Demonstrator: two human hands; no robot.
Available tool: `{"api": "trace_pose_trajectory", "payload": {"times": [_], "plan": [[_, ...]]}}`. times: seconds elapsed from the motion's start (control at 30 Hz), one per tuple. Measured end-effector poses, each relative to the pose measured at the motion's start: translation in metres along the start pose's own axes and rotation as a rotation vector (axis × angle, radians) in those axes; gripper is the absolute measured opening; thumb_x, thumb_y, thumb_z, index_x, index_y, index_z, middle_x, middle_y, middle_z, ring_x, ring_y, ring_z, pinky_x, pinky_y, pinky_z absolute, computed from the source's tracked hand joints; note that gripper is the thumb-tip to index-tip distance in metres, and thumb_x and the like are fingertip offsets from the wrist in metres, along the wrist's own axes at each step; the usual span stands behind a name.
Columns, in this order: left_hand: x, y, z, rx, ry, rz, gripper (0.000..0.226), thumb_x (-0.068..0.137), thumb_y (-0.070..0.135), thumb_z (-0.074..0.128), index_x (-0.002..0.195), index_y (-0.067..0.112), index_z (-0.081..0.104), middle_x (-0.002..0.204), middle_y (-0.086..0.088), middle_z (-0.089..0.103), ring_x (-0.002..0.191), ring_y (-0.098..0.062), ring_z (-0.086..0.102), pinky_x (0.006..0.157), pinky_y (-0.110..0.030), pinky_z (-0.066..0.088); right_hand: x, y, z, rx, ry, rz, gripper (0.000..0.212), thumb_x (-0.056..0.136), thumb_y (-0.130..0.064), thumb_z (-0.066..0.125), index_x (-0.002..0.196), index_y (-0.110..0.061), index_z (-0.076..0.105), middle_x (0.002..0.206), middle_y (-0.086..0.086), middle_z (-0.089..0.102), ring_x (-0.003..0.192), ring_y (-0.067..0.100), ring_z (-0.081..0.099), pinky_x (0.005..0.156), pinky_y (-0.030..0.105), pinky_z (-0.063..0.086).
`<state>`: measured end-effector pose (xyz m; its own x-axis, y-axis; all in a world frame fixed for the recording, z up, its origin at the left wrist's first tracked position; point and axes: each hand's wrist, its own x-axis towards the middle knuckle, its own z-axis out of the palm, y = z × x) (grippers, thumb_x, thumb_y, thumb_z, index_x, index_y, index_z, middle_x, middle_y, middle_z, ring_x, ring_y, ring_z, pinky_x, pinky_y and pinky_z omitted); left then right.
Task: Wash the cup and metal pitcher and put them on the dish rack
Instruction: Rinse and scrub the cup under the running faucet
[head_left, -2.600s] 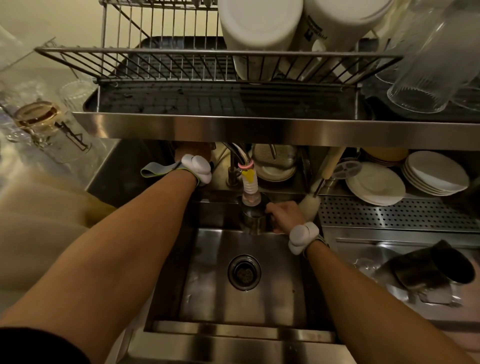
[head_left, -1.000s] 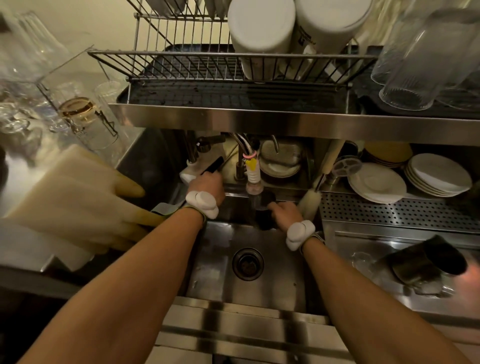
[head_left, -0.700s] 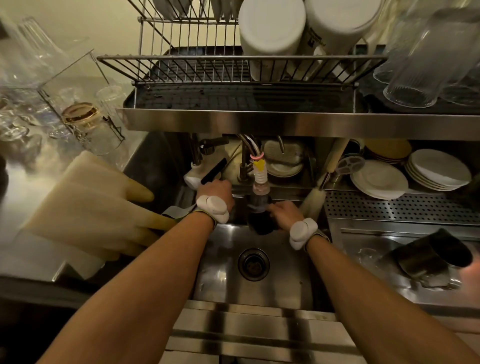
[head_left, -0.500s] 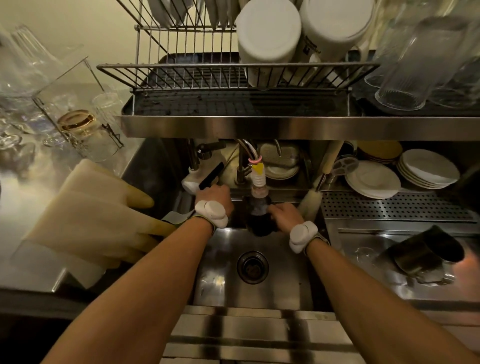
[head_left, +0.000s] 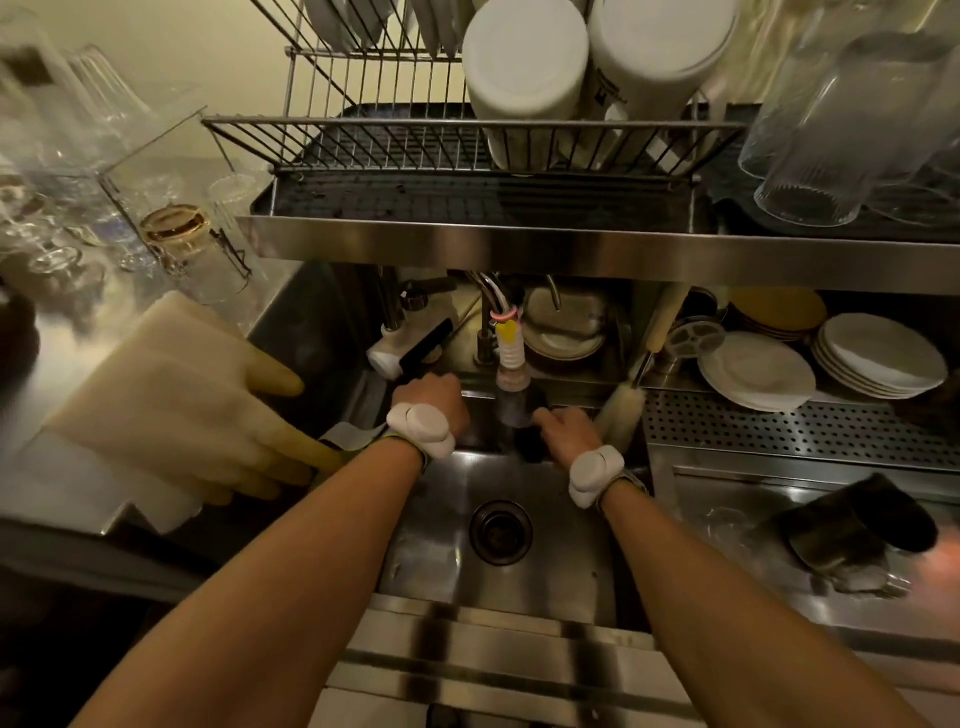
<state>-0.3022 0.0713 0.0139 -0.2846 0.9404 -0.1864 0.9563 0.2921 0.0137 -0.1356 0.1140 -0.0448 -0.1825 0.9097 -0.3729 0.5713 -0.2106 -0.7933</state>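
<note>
Steel was everywhere in this dim kitchen: a steel sink (head_left: 519, 566) sat in the middle, with its round drain (head_left: 501, 532) near the center. Up at 12 o'clock a dish rack (head_left: 457, 140) stood on a steel shelf (head_left: 571, 249), and two big white tubs (head_left: 524, 78) sat upside down in it. Clear glasses (head_left: 831, 130) stood at 1 o'clock on the same shelf.

Both bare arms reached into the sink. The right hand (head_left: 563, 426) was at the back of the sink, just past the drain toward 12 o'clock. Its fingers were closed around a dark cup (head_left: 522, 431), and the cup was held right under the tap spout (head_left: 511, 364). The cup was blurry, so its shape was hard to see. The left hand (head_left: 434, 397) was beside the cup at 11 o'clock from the drain. Its fingers pointed away and were hidden, so whether they were apart or together could not be told. Each wrist had a white band on it.

A metal pitcher (head_left: 852, 535) lay on its side on the steel counter at 3 o'clock, well apart from both hands. White plates (head_left: 753, 371) were stacked at 2 o'clock under the shelf. A pale rubber glove (head_left: 182, 400) lay at 9 o'clock on the left counter. A bottle brush (head_left: 621, 410) leaned just right of the right hand.
</note>
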Motion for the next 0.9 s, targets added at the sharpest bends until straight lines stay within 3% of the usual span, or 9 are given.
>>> {"api": "trace_pose_trajectory", "payload": {"times": [0.13, 0.27, 0.4, 0.57, 0.7, 0.83, 0.9], "plan": [[-0.004, -0.003, 0.002, -0.020, -0.004, -0.006, 0.029, 0.093, 0.027, 0.045, 0.110, 0.010, 0.060, 0.118, -0.016, 0.063, 0.105, -0.038, 0.062, 0.080, -0.038, 0.046, 0.000, 0.004, 0.000, 0.053, 0.005, 0.016, 0.041, 0.090, -0.029, 0.050, 0.054, -0.011, 0.045, 0.067, 0.016, 0.049, 0.067, 0.026, 0.048, 0.066, 0.037, 0.037], [-0.002, -0.003, 0.002, -0.024, -0.016, -0.004, 0.028, 0.092, 0.026, 0.045, 0.109, 0.009, 0.061, 0.117, -0.016, 0.064, 0.104, -0.038, 0.063, 0.078, -0.037, 0.045, 0.000, -0.002, -0.003, 0.040, -0.055, 0.012, 0.040, 0.091, -0.027, 0.050, 0.054, -0.013, 0.044, 0.060, 0.008, 0.047, 0.060, 0.023, 0.044, 0.065, 0.035, 0.035], [0.000, -0.001, 0.000, -0.013, -0.013, 0.006, 0.027, 0.093, 0.025, 0.045, 0.109, 0.010, 0.061, 0.116, -0.016, 0.064, 0.102, -0.037, 0.063, 0.073, -0.035, 0.042, 0.003, -0.008, -0.005, 0.020, -0.012, 0.005, 0.041, 0.092, -0.028, 0.047, 0.055, -0.010, 0.045, 0.071, 0.014, 0.050, 0.070, 0.026, 0.047, 0.068, 0.035, 0.034], [0.002, 0.002, -0.005, -0.014, -0.018, 0.012, 0.026, 0.093, 0.025, 0.045, 0.106, 0.009, 0.062, 0.114, -0.015, 0.065, 0.101, -0.037, 0.063, 0.072, -0.035, 0.042, 0.002, -0.010, -0.006, -0.015, -0.023, -0.012, 0.041, 0.092, -0.027, 0.047, 0.054, -0.011, 0.043, 0.061, 0.008, 0.045, 0.058, 0.021, 0.041, 0.063, 0.033, 0.031], [-0.002, 0.003, -0.006, -0.012, -0.031, 0.003, 0.026, 0.094, 0.024, 0.045, 0.107, 0.009, 0.061, 0.114, -0.015, 0.065, 0.100, -0.036, 0.063, 0.073, -0.036, 0.042, 0.001, -0.011, -0.004, -0.060, -0.092, -0.021, 0.039, 0.092, -0.026, 0.047, 0.056, -0.011, 0.046, 0.066, 0.010, 0.049, 0.068, 0.024, 0.046, 0.066, 0.034, 0.033], [-0.005, 0.000, -0.006, -0.012, -0.017, -0.007, 0.027, 0.094, 0.025, 0.045, 0.110, 0.009, 0.061, 0.115, -0.015, 0.064, 0.102, -0.036, 0.063, 0.075, -0.036, 0.045, 0.001, -0.011, -0.006, -0.068, -0.005, -0.011, 0.042, 0.093, -0.028, 0.046, 0.055, -0.010, 0.047, 0.066, 0.009, 0.050, 0.066, 0.024, 0.047, 0.056, 0.030, 0.030], [-0.007, -0.001, -0.007, -0.014, -0.013, 0.000, 0.026, 0.093, 0.024, 0.046, 0.107, 0.009, 0.061, 0.113, -0.016, 0.065, 0.100, -0.036, 0.064, 0.073, -0.036, 0.044, -0.001, -0.012, -0.006, -0.060, -0.057, -0.017, 0.043, 0.093, -0.030, 0.048, 0.054, -0.012, 0.049, 0.063, 0.008, 0.051, 0.066, 0.024, 0.047, 0.061, 0.031, 0.033]]}}
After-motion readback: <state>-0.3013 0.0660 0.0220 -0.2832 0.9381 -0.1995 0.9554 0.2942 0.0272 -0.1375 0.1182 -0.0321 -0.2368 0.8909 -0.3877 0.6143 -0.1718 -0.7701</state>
